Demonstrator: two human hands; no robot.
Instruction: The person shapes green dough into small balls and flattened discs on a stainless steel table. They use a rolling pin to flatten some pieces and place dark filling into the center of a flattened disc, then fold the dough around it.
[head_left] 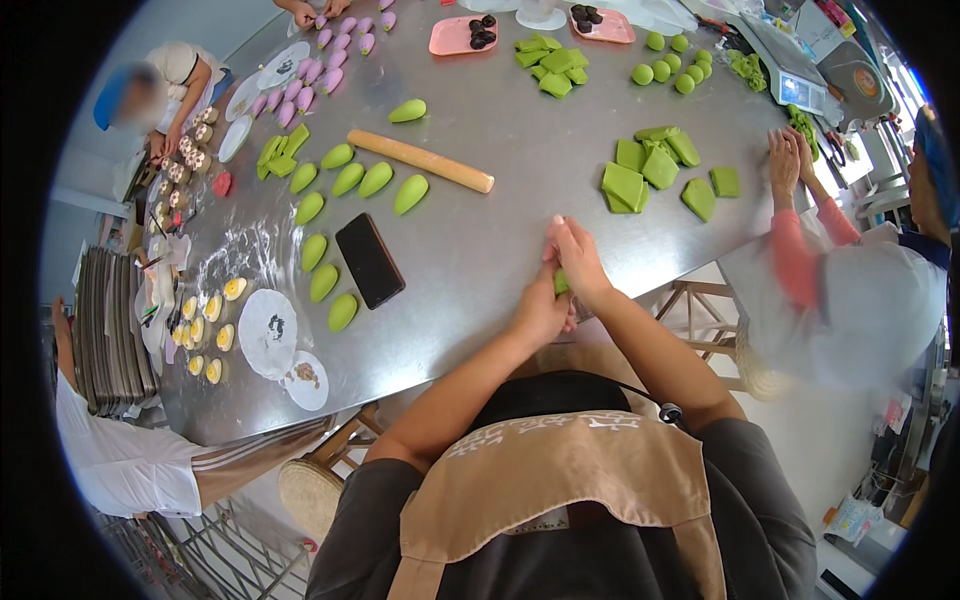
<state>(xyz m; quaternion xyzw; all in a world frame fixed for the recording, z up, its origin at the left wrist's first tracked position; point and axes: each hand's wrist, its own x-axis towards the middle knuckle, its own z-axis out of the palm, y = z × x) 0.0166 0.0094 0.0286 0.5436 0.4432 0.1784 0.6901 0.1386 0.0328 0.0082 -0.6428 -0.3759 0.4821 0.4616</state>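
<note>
Close to the table's near edge, my left hand (541, 308) and my right hand (582, 262) are closed together around a piece of green dough (561, 281). Only a small part of it shows between the palms. Left of my hands lies a dark smartphone (370, 260), flat on the metal table (470, 330). Several smooth green oval dough pieces (410, 194) sit around the phone. Beyond them a wooden rolling pin (420, 160) rests at a slant. Flat green dough squares (625, 185) are piled to the right, beyond my right hand.
Green dough balls (661, 71), pink trays (463, 36) with dark filling balls and a scale (785, 75) stand at the back. Purple shaped pieces (305, 98) and yellow-and-white pieces (197, 328) lie left. Co-workers' hands (786, 165) work at the right edge and far left; stools (310, 495) flank me.
</note>
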